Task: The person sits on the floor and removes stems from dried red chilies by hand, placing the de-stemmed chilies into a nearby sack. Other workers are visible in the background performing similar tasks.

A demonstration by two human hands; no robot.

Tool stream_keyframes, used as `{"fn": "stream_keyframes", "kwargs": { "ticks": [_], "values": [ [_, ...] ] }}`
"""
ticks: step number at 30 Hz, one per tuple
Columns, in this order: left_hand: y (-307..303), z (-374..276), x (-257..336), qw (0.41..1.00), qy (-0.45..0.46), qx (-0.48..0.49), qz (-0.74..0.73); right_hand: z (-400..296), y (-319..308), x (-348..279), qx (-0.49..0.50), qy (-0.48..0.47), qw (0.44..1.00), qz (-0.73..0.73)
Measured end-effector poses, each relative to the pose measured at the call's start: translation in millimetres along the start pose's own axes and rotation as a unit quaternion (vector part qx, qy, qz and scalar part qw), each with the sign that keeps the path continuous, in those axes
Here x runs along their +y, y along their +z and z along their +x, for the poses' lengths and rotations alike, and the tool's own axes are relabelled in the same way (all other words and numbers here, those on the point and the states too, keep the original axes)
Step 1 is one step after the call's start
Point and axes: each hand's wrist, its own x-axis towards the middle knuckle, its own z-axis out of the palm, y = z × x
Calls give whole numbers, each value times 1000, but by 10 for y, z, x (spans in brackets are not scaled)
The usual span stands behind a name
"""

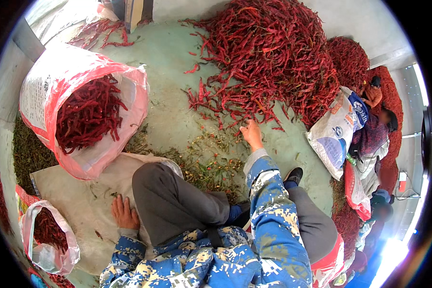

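My right hand (252, 135) reaches forward at the near edge of a large heap of dried red chilli peppers (270, 54). Its fingers are bent, and whether a pepper is between them is hidden. Plucked green stems and debris (216, 163) lie on the floor just below that hand. Palm down, my left hand (125, 212) rests on a beige woven sheet (90, 208) beside my left knee, its fingers apart and holding nothing. Forward and left, a large red-and-white woven sack (136, 97) lies with its mouth towards me, partly filled with red peppers (90, 111).
A smaller open sack (72, 248) with peppers stands at the lower left. Dark stems (30, 151) are piled behind the sheet. To the right are a white printed sack (329, 136) and several people, one in a dark patterned top (370, 135), beside more pepper heaps (347, 55).
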Motion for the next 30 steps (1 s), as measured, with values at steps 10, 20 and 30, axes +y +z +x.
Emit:
{"fn": "stream_keyframes", "kwargs": {
  "ticks": [10, 20, 30],
  "values": [
    [-52, 38, -14, 993, -8, 58, -100, -692, -248, -55, 96, 79, 833, 539],
    [-909, 1353, 1714, 886, 138, -11, -442, -2059, -308, -1320, -106, -44, 726, 678],
    [-354, 1419, 2714, 811, 166, -326, -456, -2134, -511, -757, 118, -212, 906, 347]
  ]
}}
